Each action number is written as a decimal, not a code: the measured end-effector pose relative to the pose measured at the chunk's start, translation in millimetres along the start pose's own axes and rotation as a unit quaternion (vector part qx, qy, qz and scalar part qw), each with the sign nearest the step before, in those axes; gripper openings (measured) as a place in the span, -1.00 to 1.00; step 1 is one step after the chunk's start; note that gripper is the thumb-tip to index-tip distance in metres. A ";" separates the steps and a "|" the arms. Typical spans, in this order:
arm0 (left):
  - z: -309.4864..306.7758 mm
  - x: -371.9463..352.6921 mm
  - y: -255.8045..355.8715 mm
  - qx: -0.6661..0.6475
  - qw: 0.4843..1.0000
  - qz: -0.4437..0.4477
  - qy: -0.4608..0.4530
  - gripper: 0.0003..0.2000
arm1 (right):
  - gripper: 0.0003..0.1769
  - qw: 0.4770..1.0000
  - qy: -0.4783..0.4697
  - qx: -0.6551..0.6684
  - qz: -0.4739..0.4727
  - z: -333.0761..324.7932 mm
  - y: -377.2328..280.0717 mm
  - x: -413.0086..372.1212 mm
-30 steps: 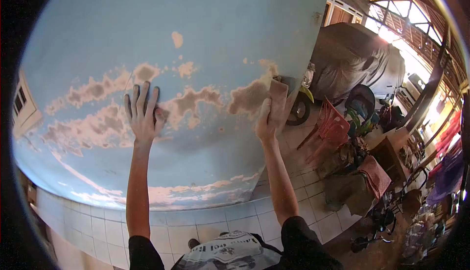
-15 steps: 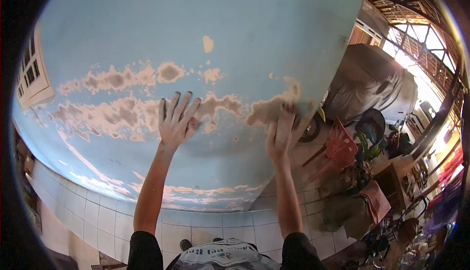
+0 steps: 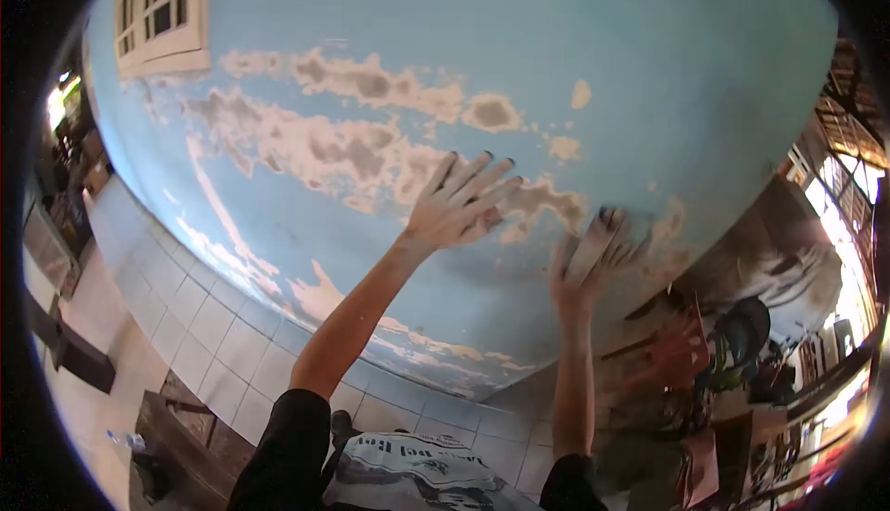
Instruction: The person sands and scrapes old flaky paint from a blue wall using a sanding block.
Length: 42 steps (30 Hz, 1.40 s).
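A light blue wall (image 3: 445, 11) fills most of the view, with peeled patches (image 3: 371, 148) showing pale and grey-brown areas in two uneven bands. My left hand (image 3: 461, 205) lies against the lower band, open, its fingers spread and their tips darkened. No object shows in it. To its right, my right hand (image 3: 589, 256) is raised at the wall, near the right end of that band. Motion smears its fingers, so I cannot make out whether anything is under them.
A pale-framed window (image 3: 165, 11) is at upper left. White floor tiles (image 3: 190, 312) run along the wall's foot. A wooden bench (image 3: 190, 441) stands at lower left. At right are a red chair (image 3: 681, 349), a covered bulky shape (image 3: 779, 265) and clutter.
The view has turned left and tilted, bringing more of the window and left floor into sight. My right hand has moved left along the wall, closer to my left hand, which keeps its place.
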<state>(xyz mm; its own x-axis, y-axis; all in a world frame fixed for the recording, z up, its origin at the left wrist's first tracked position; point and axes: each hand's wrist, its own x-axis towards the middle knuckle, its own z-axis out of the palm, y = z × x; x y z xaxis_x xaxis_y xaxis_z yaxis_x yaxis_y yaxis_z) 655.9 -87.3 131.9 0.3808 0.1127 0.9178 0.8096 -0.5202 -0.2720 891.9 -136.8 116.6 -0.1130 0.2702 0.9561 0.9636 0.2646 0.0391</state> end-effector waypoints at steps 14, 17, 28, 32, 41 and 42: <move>-20.4 -34.4 -89.0 0.067 0.996 -0.058 0.031 -0.51 | -0.46 0.982 0.088 0.019 -0.165 9.3 -39.8 91.3; -15.0 -36.8 -93.3 0.046 0.997 -0.033 0.043 -0.52 | -0.47 0.987 0.013 -0.027 -0.157 16.1 -46.6 67.8; -41.3 -35.1 -138.0 -0.038 0.999 0.006 0.038 -0.51 | -0.51 0.992 -0.021 -0.023 -0.125 26.1 -112.3 101.5; -58.2 -39.9 -176.2 -0.002 0.995 -0.021 0.098 -0.51 | -0.54 0.978 -0.097 0.019 -0.184 44.2 -120.8 50.4; -59.3 -48.0 -216.2 0.008 0.991 -0.089 0.104 -0.53 | -0.57 0.976 -0.053 0.012 -0.212 53.0 -154.1 101.6; -61.3 -47.8 -216.0 0.008 0.990 -0.089 0.105 -0.53 | -0.57 0.975 -0.061 0.016 -0.211 54.8 -153.0 91.6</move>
<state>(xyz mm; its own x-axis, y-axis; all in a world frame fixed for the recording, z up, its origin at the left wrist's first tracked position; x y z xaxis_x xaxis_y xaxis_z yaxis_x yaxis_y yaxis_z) 435.5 -32.2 164.6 0.1318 0.0213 0.9910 0.8632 -0.4941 -0.1042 720.8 -101.8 182.3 -0.5274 0.2392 0.8152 0.8173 0.4051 0.4099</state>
